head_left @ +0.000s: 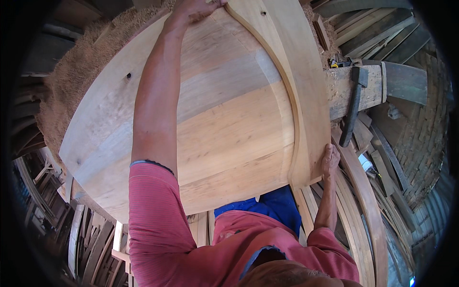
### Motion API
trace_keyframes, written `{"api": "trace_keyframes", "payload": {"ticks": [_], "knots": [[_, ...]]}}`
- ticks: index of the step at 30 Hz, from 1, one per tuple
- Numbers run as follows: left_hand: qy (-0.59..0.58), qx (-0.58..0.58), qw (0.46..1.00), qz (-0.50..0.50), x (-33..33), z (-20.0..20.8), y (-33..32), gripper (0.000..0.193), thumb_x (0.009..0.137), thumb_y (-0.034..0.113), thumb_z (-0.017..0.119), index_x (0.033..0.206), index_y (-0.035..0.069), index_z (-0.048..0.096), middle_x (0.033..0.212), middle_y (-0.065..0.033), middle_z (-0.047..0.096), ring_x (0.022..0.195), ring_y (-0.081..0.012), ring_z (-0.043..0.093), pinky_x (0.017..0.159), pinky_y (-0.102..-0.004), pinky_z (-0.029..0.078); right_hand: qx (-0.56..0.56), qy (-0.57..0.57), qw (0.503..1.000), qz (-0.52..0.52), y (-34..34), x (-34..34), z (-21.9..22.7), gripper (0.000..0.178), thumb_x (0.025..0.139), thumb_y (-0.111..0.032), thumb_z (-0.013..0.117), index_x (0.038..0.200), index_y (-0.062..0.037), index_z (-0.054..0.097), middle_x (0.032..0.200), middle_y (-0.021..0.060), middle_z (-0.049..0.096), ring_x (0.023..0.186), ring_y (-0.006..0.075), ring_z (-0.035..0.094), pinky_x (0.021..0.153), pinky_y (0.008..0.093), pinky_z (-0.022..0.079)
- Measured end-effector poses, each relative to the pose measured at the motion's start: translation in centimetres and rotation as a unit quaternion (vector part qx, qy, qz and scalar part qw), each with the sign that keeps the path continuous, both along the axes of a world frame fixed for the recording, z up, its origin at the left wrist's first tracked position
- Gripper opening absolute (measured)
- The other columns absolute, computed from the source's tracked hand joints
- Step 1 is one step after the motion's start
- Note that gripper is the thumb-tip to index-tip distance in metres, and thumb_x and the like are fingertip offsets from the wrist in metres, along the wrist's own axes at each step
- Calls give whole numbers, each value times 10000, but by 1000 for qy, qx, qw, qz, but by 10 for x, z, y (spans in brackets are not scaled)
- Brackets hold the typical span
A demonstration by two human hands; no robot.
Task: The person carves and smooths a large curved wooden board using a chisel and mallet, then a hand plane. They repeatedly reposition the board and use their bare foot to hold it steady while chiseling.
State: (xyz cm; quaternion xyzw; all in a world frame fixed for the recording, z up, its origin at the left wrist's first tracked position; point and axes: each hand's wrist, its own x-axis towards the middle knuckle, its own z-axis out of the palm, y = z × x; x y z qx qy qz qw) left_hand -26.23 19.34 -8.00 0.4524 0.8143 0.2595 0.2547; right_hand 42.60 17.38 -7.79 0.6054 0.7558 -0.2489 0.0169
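The right hand [331, 160] grasps the panel [232, 122] near its corner; the left hand [198, 10] is at the far edge, grip unclear. A hammer [355, 103] lies rightward. Positioning seems underway; shifting it would need even support.

The wooden panel [229, 134] looks smooth and matt, its bare planks running from pale grey to honey yellow, with 2 dark knot-like spots. The raised curved moulding [294, 105] is pale wood too, smoothly rounded. Coarse, fluffy brown wood shavings [71, 81] lie behind. The shirt [158, 201] is matt, finely striped reddish cloth; the trousers [275, 205] are blue cloth. The stacked boards [377, 31] look dull and rough, the brick wall [423, 129] coarse, the bluish sheeting [430, 215] ribbed.
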Motion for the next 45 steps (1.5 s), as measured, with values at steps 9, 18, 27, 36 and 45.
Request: {"api": "trace_keyframes", "payload": {"ticks": [9,18,27,36,45], "knots": [[32,16,999,-33,-16,-10,-3,560,908,464,761,1283,55,678,1255,-196,722,1200,-355,673,1018,-439,526,-33,4,999,-21,3,-21,17,581,1066,-532,493,988,26,634,837,229,619,809,412,629,753,472,481],[106,37,993,-25,-12,-17,5,410,926,325,769,1186,16,695,1252,-192,705,1169,-313,672,989,-405,524,21,-103,991,82,166,-39,17,800,940,-502,717,1438,76,475,1327,298,624,1273,451,589,1076,449,456],[67,57,992,-93,-115,-111,8,668,969,559,703,1394,47,646,1349,-140,703,1252,-217,641,1058,-332,456,26,-32,998,36,150,-26,76,363,869,-332,737,1059,-25,697,881,86,655,868,230,616,802,400,503],[17,18,995,-98,-73,-86,20,676,965,521,715,1390,5,618,1342,-185,685,1264,-270,617,1082,-374,452,-356,135,896,-229,-82,75,176,349,804,-207,759,1055,-28,597,847,75,654,758,212,618,734,381,510],[-24,1,998,-54,-88,-78,12,715,946,554,748,1389,5,632,1308,-129,696,1200,-178,615,1047,-292,450,-353,-144,919,-100,-203,111,194,511,820,-203,775,1174,23,484,994,319,648,975,495,647,849,552,479]]}}
